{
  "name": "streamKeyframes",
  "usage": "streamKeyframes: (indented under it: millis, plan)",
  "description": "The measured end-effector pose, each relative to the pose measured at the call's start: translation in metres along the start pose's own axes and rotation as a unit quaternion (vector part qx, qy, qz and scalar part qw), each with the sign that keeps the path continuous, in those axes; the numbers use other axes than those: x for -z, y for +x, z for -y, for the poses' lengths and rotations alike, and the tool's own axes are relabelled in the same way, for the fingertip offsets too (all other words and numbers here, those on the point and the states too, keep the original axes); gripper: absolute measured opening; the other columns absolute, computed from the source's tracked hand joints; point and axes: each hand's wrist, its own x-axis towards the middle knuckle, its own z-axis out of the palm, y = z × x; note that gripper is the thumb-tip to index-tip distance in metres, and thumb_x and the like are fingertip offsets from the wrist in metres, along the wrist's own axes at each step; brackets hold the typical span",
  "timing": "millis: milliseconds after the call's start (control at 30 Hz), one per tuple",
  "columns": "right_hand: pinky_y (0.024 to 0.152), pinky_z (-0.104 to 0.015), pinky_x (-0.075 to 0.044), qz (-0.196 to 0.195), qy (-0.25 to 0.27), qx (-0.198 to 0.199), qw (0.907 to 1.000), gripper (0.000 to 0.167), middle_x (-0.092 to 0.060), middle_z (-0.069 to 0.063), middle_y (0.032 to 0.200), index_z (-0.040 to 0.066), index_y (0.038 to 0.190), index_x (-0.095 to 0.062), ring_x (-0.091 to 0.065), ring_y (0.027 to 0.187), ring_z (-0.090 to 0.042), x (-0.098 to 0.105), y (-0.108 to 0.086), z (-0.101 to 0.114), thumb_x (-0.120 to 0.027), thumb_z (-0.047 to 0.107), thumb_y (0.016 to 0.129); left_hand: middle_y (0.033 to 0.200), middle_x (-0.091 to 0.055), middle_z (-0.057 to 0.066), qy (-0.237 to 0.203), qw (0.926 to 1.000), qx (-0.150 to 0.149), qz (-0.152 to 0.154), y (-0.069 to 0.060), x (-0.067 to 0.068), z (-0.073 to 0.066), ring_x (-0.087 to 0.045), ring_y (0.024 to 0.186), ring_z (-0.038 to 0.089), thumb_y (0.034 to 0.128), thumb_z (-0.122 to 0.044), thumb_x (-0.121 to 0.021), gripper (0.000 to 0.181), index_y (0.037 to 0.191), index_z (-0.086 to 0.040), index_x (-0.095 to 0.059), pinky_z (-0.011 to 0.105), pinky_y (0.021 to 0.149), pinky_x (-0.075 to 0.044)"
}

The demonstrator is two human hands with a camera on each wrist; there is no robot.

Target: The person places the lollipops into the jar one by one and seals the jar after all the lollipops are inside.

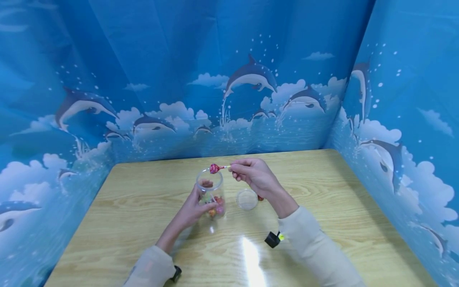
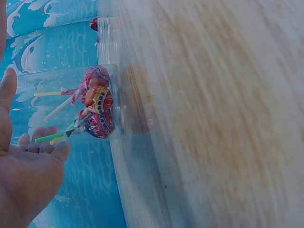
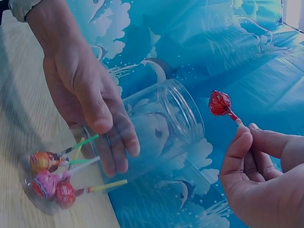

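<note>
My right hand [image 1: 254,175] pinches a lollipop [image 1: 214,169] by its stick, fingertips closed on it; the stick lies nearly level, red head pointing left. Just beneath that head opens the mouth of the clear jar [image 1: 218,191], its long axis upright, across the stick's line. My left hand [image 1: 195,205] is nearer the jar, curled around its side. Other lollipops [image 2: 99,102] rest in its bottom. A round lid [image 1: 247,199] lies below my right hand; beyond both hands hangs a dolphin curtain [image 1: 172,79]
</note>
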Motion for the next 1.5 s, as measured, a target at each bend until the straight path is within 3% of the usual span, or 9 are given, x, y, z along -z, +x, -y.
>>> streamKeyframes:
  millis: [367,667,967,1233,1500]
  plan:
    - [0.069,-0.021,-0.055,0.026,-0.028,-0.002,0.9993,0.019,-0.069,-0.01,0.097,-0.009,0.116,-0.067,-0.062,0.081,-0.014,-0.014,0.007,0.0,-0.063,0.001,0.101,0.148,-0.049,0.025,-0.001,1.0,0.0,0.003,0.0,0.001,0.0,-0.043,0.141,0.044,0.0862,0.001,-0.08,0.069,0.143,-0.001,-0.041,0.059,0.122,-0.025]
    - [0.07,-0.023,-0.053,0.048,-0.083,0.021,0.9951,0.02,-0.068,-0.008,0.095,-0.005,0.113,-0.07,-0.059,0.083,-0.017,-0.019,0.011,0.0,-0.065,0.011,0.102,0.149,-0.05,0.021,0.01,0.9998,0.015,0.002,-0.002,0.001,-0.001,-0.041,0.143,0.044,0.0863,-0.006,-0.082,0.083,0.154,-0.008,-0.034,0.063,0.12,-0.025]
    - [0.069,-0.025,-0.05,0.039,-0.133,0.014,0.9903,0.021,-0.066,-0.005,0.089,0.0,0.111,-0.073,-0.058,0.076,-0.014,-0.022,0.013,0.0,-0.069,0.018,0.101,0.148,-0.05,0.021,0.0,1.0,0.009,0.003,-0.003,0.0,0.002,-0.044,0.141,0.042,0.0876,-0.002,-0.08,0.069,0.144,-0.004,-0.041,0.06,0.121,-0.026]
    - [0.064,-0.024,-0.045,0.039,-0.16,0.021,0.9861,0.022,-0.061,-0.003,0.081,0.002,0.113,-0.074,-0.051,0.071,-0.015,-0.027,0.014,0.003,-0.069,0.02,0.101,0.148,-0.048,0.026,0.004,1.0,0.002,0.006,-0.001,0.0,0.002,-0.043,0.141,0.043,0.087,-0.004,-0.081,0.071,0.145,-0.003,-0.039,0.061,0.121,-0.026]
    - [0.068,-0.027,-0.048,0.02,-0.174,0.008,0.9845,0.026,-0.064,-0.006,0.087,0.004,0.117,-0.074,-0.054,0.074,-0.017,-0.02,0.013,0.01,-0.07,0.023,0.101,0.147,-0.047,0.028,-0.011,0.9999,0.0,0.003,-0.001,0.001,0.002,-0.044,0.139,0.044,0.0857,0.001,-0.08,0.071,0.144,0.0,-0.04,0.058,0.121,-0.029]
